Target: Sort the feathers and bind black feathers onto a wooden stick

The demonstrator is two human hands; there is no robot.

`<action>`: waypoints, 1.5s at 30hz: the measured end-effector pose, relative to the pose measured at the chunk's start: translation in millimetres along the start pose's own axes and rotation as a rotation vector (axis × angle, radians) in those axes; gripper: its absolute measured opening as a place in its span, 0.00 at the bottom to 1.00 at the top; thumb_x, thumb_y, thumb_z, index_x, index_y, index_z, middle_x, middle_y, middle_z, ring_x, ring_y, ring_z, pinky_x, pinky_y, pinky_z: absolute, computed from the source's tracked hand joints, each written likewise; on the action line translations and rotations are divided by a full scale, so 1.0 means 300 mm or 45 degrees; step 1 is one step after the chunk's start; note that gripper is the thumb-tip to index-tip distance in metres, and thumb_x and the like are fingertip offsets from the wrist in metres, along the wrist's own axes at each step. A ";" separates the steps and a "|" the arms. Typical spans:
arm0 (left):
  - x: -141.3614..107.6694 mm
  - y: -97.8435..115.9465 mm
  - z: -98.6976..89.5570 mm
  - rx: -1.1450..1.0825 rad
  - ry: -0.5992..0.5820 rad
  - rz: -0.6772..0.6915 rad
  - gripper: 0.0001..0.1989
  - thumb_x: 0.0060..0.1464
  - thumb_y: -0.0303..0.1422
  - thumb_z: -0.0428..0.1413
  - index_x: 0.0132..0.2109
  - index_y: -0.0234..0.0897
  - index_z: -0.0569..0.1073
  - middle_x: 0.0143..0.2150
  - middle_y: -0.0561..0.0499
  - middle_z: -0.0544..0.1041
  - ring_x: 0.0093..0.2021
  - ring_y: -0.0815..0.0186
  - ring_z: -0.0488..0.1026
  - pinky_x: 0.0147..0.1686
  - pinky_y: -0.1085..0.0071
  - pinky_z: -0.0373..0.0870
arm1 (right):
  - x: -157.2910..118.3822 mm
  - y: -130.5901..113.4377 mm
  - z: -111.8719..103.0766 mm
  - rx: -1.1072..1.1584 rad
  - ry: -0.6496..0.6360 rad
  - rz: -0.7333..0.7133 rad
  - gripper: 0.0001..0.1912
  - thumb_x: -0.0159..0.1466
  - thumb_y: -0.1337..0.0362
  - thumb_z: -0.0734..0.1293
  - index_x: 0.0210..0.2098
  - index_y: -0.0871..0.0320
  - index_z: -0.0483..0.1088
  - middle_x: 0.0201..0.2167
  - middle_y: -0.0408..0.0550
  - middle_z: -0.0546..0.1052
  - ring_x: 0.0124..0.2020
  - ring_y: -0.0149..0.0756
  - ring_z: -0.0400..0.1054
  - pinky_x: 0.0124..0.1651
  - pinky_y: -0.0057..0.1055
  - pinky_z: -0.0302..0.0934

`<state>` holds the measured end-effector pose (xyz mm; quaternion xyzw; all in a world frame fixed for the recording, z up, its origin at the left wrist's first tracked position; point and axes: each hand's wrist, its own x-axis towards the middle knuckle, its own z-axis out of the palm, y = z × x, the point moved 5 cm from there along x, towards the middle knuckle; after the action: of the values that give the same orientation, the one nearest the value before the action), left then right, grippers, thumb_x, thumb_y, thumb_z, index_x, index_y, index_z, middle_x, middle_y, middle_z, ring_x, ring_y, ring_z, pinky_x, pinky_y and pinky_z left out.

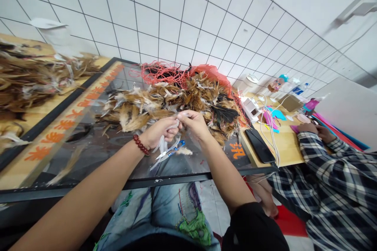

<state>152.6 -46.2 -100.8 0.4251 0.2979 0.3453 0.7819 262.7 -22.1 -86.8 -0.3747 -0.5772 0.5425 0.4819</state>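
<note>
My left hand (163,131), with a dark red bead bracelet at the wrist, is closed around a bunch of whitish, translucent strips (161,144) whose loose ends hang below it. My right hand (194,124) meets it fingertip to fingertip, pinching what looks like the upper end of the same strips. Just under the hands are small blue-handled scissors (172,150); whether they lie on the table or hang from a finger I cannot tell. Right behind my hands spreads a pile of brown, white and black feathers (159,102).
Red netting (210,71) lies behind the feathers against the tiled wall. More feathers (38,82) cover the left side. A black phone (259,146) and white cables (272,141) lie to the right, beside a person in a plaid sleeve (321,160). The dark table edge (176,180) crosses before my lap.
</note>
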 end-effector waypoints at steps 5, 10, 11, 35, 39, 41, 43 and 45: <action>0.002 0.008 -0.014 0.051 0.118 0.030 0.13 0.54 0.39 0.57 0.30 0.34 0.68 0.19 0.60 0.53 0.15 0.79 0.44 0.15 0.83 0.44 | 0.009 -0.004 -0.052 -0.175 0.239 -0.120 0.17 0.58 0.48 0.69 0.33 0.58 0.73 0.23 0.42 0.73 0.23 0.28 0.64 0.29 0.27 0.61; 0.002 0.017 -0.031 0.064 0.235 0.067 0.14 0.54 0.39 0.58 0.28 0.35 0.67 0.18 0.60 0.54 0.14 0.79 0.45 0.14 0.83 0.44 | -0.053 -0.124 -0.078 -0.954 0.440 -0.688 0.16 0.69 0.60 0.58 0.48 0.56 0.74 0.47 0.53 0.76 0.50 0.38 0.68 0.54 0.37 0.61; 0.003 0.017 -0.032 0.072 0.242 0.067 0.14 0.54 0.39 0.58 0.28 0.35 0.67 0.18 0.60 0.54 0.14 0.79 0.45 0.14 0.82 0.44 | -0.062 -0.135 -0.051 -1.148 0.306 -0.755 0.17 0.69 0.63 0.57 0.52 0.54 0.73 0.52 0.52 0.74 0.55 0.39 0.65 0.58 0.38 0.58; -0.031 0.101 -0.034 1.567 0.529 0.585 0.07 0.55 0.30 0.48 0.29 0.38 0.65 0.27 0.46 0.72 0.30 0.58 0.70 0.36 0.63 0.65 | -0.081 -0.080 0.084 -1.886 -0.326 -0.756 0.29 0.67 0.71 0.53 0.68 0.63 0.54 0.55 0.57 0.72 0.56 0.43 0.62 0.64 0.45 0.47; -0.034 0.101 -0.032 1.676 0.490 0.605 0.10 0.58 0.31 0.45 0.28 0.39 0.63 0.25 0.48 0.68 0.28 0.60 0.67 0.34 0.64 0.63 | -0.072 -0.081 0.083 -2.021 -0.206 -0.640 0.19 0.70 0.66 0.54 0.56 0.64 0.67 0.45 0.59 0.76 0.45 0.45 0.66 0.50 0.41 0.55; -0.026 0.094 -0.037 1.457 0.408 0.595 0.13 0.60 0.34 0.45 0.28 0.38 0.63 0.24 0.50 0.66 0.27 0.63 0.64 0.31 0.68 0.62 | -0.067 -0.086 0.071 -2.042 -0.163 -0.560 0.15 0.70 0.65 0.55 0.46 0.60 0.71 0.41 0.56 0.77 0.43 0.44 0.66 0.47 0.39 0.54; -0.012 0.075 -0.041 1.135 0.282 0.476 0.14 0.60 0.40 0.46 0.30 0.37 0.66 0.23 0.53 0.62 0.23 0.68 0.59 0.25 0.72 0.58 | -0.059 -0.091 0.045 -2.011 -0.101 -0.470 0.11 0.69 0.65 0.57 0.40 0.57 0.71 0.38 0.52 0.77 0.41 0.42 0.67 0.44 0.36 0.52; -0.003 0.052 -0.041 0.790 0.164 0.302 0.17 0.59 0.45 0.49 0.32 0.36 0.68 0.22 0.57 0.57 0.20 0.72 0.52 0.20 0.75 0.51 | -0.051 -0.098 0.010 -1.944 0.013 -0.402 0.10 0.68 0.67 0.57 0.40 0.56 0.70 0.36 0.49 0.77 0.39 0.41 0.68 0.41 0.34 0.51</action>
<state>138.1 -35.0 -92.7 0.6519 0.3862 0.3527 0.5491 266.3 -41.2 -59.9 -0.5185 -0.8351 -0.0820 0.1645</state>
